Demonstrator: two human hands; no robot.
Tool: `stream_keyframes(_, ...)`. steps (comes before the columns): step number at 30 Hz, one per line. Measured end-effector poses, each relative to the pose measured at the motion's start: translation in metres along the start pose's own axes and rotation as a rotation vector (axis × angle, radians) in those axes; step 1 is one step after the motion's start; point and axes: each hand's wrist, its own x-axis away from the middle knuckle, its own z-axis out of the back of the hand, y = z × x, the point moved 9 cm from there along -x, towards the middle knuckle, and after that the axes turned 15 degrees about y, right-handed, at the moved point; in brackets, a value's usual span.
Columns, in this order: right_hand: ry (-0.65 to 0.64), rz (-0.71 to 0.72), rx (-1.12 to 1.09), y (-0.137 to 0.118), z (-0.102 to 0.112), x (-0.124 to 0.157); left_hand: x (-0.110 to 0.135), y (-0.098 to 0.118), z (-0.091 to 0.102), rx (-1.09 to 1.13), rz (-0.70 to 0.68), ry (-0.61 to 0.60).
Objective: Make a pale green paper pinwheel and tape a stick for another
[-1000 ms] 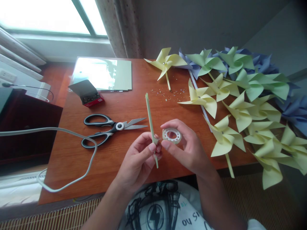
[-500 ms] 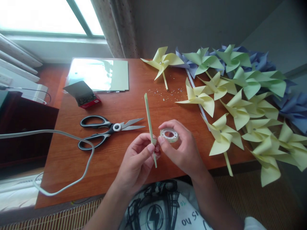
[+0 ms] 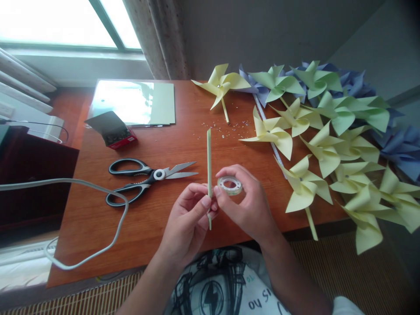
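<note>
My left hand (image 3: 190, 214) is closed, pinching a thin pale green rolled-paper stick (image 3: 209, 162) near its lower end. The stick stands nearly upright. Between thumb and fingers, my right hand (image 3: 247, 203) grips a roll of clear tape (image 3: 230, 185) just right of the stick. The fingertips of both hands almost meet at the stick; whether tape runs between roll and stick I cannot make out. Left of my hands lie scissors (image 3: 154, 177) with black and grey handles, their blades parted and pointing toward the stick.
Paper pinwheels in yellow (image 3: 308, 183), green (image 3: 278, 83) and blue (image 3: 405, 151) crowd the right side. One yellow pinwheel (image 3: 221, 85) lies at the back, near scattered tiny bits (image 3: 234, 129). An opened red box (image 3: 120, 135), paper sheets (image 3: 164, 104) and a white cable (image 3: 121, 223) are on the left.
The stick has swung from a leftward tilt to nearly upright, its top moving right. The tape roll has shifted slightly left, and both hands keep their hold.
</note>
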Motion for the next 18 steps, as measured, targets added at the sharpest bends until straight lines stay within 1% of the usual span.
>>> stream_keyframes(12, -0.006, -0.019, 0.013, 0.0035, -0.0012, 0.0021, 0.0005, -0.0003, 0.0021, -0.015, -0.029, 0.069)
stream_keyframes(18, -0.027, -0.023, 0.023, 0.0034, -0.0034, 0.0022, 0.0019, 0.0034, 0.0029, -0.047, -0.086, 0.086)
